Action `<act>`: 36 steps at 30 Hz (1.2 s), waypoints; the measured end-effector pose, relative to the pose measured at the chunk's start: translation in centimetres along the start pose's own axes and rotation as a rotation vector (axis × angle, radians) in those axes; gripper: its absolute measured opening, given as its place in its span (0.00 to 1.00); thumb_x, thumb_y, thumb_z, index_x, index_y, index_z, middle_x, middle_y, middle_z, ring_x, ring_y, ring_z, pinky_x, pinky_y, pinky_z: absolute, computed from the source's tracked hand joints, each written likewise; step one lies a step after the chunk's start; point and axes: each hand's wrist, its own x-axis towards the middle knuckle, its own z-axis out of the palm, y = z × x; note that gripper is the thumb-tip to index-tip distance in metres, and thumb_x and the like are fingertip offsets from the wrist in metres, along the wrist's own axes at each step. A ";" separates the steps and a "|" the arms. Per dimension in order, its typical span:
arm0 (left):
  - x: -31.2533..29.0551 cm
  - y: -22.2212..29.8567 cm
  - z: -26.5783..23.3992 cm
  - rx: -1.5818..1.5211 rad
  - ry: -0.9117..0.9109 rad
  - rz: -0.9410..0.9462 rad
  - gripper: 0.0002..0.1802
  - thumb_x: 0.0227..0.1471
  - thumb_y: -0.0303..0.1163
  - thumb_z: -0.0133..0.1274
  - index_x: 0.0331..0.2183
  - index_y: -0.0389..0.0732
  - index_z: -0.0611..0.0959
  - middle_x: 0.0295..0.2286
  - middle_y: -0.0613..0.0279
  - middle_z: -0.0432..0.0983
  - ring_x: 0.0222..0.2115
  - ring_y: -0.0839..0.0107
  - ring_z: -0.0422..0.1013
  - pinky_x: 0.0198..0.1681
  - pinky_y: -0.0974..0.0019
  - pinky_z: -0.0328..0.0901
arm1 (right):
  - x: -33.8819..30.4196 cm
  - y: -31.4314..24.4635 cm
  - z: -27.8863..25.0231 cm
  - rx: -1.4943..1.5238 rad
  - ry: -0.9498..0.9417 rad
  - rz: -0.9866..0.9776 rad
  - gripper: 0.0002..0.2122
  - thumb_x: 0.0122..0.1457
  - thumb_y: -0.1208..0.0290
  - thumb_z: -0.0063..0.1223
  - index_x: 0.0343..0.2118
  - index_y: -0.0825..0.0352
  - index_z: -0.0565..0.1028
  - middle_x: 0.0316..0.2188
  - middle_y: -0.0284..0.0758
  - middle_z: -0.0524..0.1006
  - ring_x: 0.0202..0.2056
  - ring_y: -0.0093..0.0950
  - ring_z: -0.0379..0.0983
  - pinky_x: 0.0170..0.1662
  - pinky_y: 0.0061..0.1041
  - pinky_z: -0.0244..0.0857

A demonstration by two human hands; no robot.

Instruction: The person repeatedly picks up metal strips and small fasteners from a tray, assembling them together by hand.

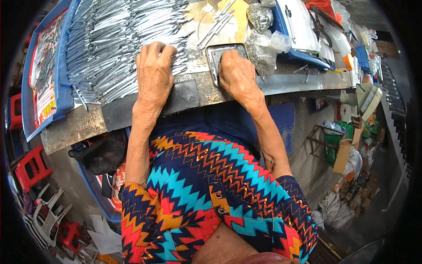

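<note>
A wide heap of thin silvery metal strips (pixel 110 48) covers the left part of the bench. At the heap's right near edge is my left hand (pixel 154 72), knuckles up, fingers curled down onto the strips; its fingertips are hidden. My right hand (pixel 237 75) reaches into a small rectangular metal-rimmed tray (pixel 211 66) at the bench's front edge. Its fingers are bunched together, with their tips out of sight. Small grey pieces seem to lie in the tray. Beyond it, a few loose strips (pixel 216 28) rest on a yellowish board (pixel 200 15).
Clear plastic bags of small metal parts (pixel 263 50) stand right of the tray. A blue tray (pixel 68 94) borders the heap at left; another blue tray (pixel 307 59) with tools is at right. A dark plate (pixel 180 97) lies along the bench edge. Red stools (pixel 30 169) stand below left.
</note>
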 end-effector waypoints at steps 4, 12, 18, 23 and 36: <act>2.7 1.5 0.5 -0.109 0.039 0.047 0.14 0.35 0.16 0.47 0.30 0.39 0.76 0.28 0.57 0.68 0.33 0.57 0.63 0.36 0.59 0.59 | 1.8 -0.7 -1.4 -0.139 -0.197 -0.046 0.09 0.39 0.77 0.51 0.25 0.69 0.65 0.22 0.44 0.68 0.23 0.43 0.67 0.25 0.40 0.60; 9.3 1.7 6.8 -0.248 -0.059 0.077 0.10 0.38 0.21 0.45 0.29 0.33 0.74 0.26 0.44 0.72 0.31 0.47 0.67 0.36 0.54 0.61 | 4.0 0.8 -1.9 0.088 -0.294 -0.236 0.04 0.40 0.75 0.50 0.17 0.70 0.72 0.21 0.48 0.73 0.29 0.45 0.71 0.33 0.42 0.63; 9.5 3.3 8.1 -0.137 -0.224 -0.096 0.08 0.39 0.24 0.46 0.27 0.33 0.68 0.26 0.40 0.71 0.32 0.43 0.67 0.34 0.48 0.61 | 3.0 1.3 -1.3 0.115 -0.256 -0.065 0.06 0.39 0.74 0.48 0.17 0.72 0.67 0.18 0.50 0.69 0.26 0.48 0.67 0.31 0.40 0.60; 9.1 3.3 8.1 -0.112 -0.215 -0.161 0.09 0.38 0.23 0.45 0.28 0.34 0.67 0.22 0.40 0.70 0.28 0.43 0.68 0.32 0.49 0.62 | 1.9 1.6 -0.9 0.219 -0.118 0.050 0.08 0.39 0.74 0.46 0.20 0.74 0.66 0.18 0.51 0.70 0.25 0.48 0.68 0.29 0.41 0.60; 5.6 5.1 3.0 -0.863 -0.187 -0.303 0.12 0.46 0.25 0.47 0.35 0.29 0.75 0.22 0.61 0.72 0.20 0.77 0.65 0.26 0.72 0.62 | 0.2 0.6 -1.2 1.075 0.220 0.398 0.05 0.48 0.79 0.50 0.27 0.76 0.70 0.18 0.30 0.71 0.18 0.15 0.65 0.20 0.14 0.59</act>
